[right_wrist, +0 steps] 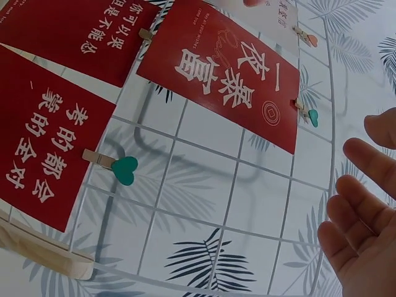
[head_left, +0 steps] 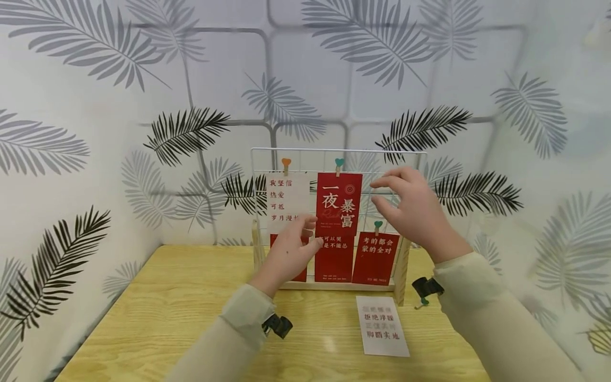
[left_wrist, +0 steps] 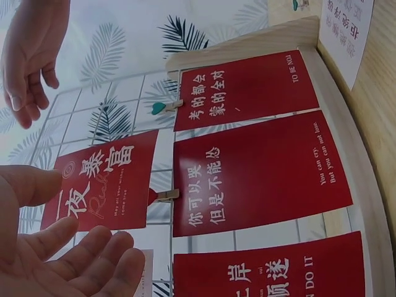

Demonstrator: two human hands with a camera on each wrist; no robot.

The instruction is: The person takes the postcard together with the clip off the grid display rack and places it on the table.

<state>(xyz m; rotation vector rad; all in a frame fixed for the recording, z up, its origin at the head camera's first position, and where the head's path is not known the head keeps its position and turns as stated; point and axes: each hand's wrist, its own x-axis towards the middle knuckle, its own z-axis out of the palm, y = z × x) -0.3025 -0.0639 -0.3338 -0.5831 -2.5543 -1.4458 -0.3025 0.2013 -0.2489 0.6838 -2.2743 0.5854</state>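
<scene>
A red card [head_left: 339, 207] with white characters hangs on the upper part of a white wire grid rack [head_left: 403, 153], under a teal heart clothespin [head_left: 339, 162]. My left hand [head_left: 288, 255] is at the card's lower left, its fingers loosely spread and holding nothing. To the card's right, my right hand [right_wrist: 362, 216] is raised before the grid with relaxed fingers, also with nothing in it. Left of the red card hangs a white card [head_left: 288, 197] under an orange heart clothespin [head_left: 286, 162]. Below are red cards, including a middle one [left_wrist: 260, 173] and a right one [right_wrist: 46, 136].
On the wooden table [head_left: 191, 302], a loose white card [head_left: 383, 326] lies in front of the rack's right side. A small green-topped clothespin [head_left: 423, 302] lies beyond it to the right. A leaf-patterned wall [head_left: 310, 69] stands behind the rack.
</scene>
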